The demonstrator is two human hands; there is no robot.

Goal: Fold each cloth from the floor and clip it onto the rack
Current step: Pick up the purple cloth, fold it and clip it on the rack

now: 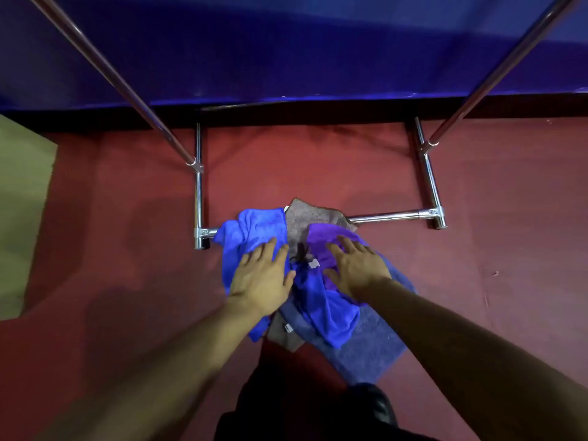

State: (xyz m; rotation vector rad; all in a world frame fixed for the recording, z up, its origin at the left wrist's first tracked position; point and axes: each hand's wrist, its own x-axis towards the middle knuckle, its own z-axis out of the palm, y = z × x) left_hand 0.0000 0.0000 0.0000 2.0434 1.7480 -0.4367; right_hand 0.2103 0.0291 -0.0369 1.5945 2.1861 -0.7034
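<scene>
A heap of cloths lies on the red floor against the rack's front base bar. A crumpled bright blue cloth (251, 230) covers the left and middle of the heap. A purple cloth (327, 237) sits at the right, a grey-brown cloth (305, 216) behind, and a slate blue cloth (372, 342) underneath at the front. My left hand (262, 276) is over the blue cloth with fingers spread and straight. My right hand (356, 268) is over the purple cloth, fingers also spread. A small dark object, perhaps a clip (300, 253), shows between my hands.
The chrome rack's base frame (391, 215) rests on the floor, and two slanted poles (127, 90) rise toward the upper corners. A blue wall panel (286, 49) stands behind. A beige mat (22, 211) lies at the left. My dark shoe (375, 405) is at the bottom.
</scene>
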